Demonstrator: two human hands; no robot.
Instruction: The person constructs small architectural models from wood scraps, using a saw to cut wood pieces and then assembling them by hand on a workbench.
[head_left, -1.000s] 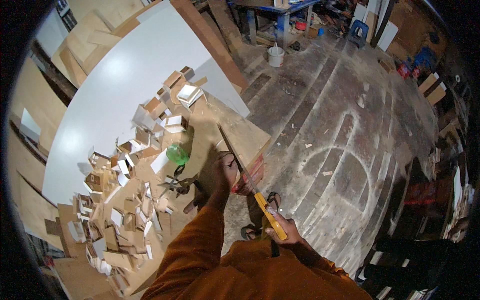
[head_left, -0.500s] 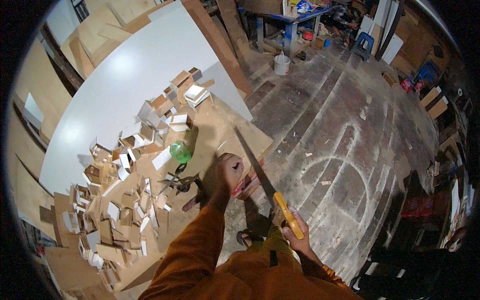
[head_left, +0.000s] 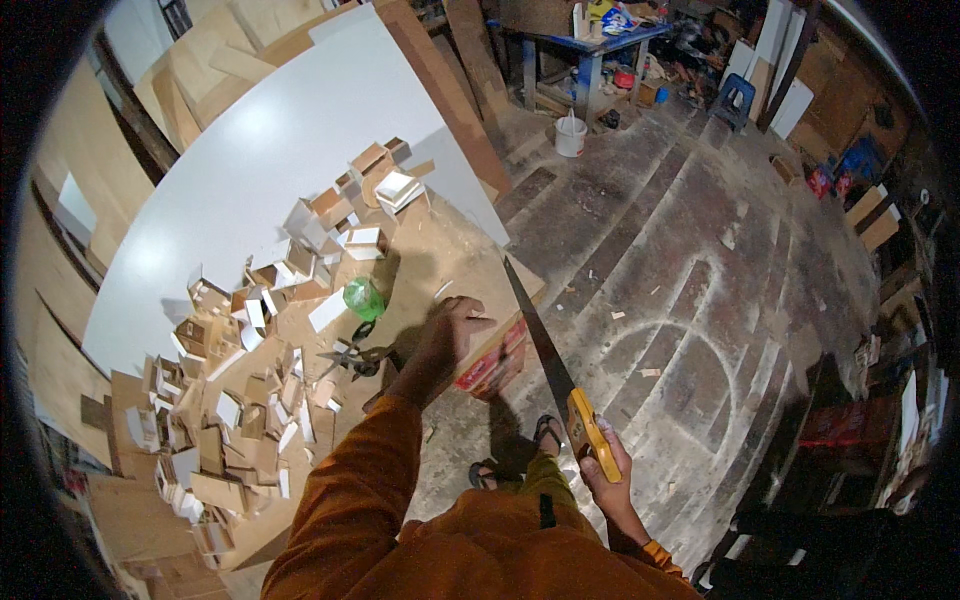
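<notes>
At the edge of a wooden table [head_left: 462,232], the left hand [head_left: 462,325] rests near the corner with its fingers bent and partly closed; whether it grips something small or only presses on the wood, I cannot tell. Just beside it, below the table's edge, shows a red-patterned block [head_left: 498,358].

To the right of that, the right hand [head_left: 608,465] is closed around the yellow handle [head_left: 592,435] of a saw [head_left: 543,345]. The saw slants away from the person, its dark blade narrowing toward a tip that shows beside the table's corner; whether the tip touches the wood is unclear.

On the table, left of the left hand, lie dark scissors [head_left: 355,360], with a green bottle [head_left: 363,297] just beyond them. Farther left spreads a heap of small wooden offcuts [head_left: 225,475], many with white faces. Behind the heap lies a big white sheet [head_left: 265,130].

On the worn floor [head_left: 640,290], a white bucket [head_left: 570,137] stands in front of a blue table [head_left: 590,65], and a blue chair [head_left: 732,100] stands farther right. The person's sandalled feet [head_left: 548,433] show below the saw.
</notes>
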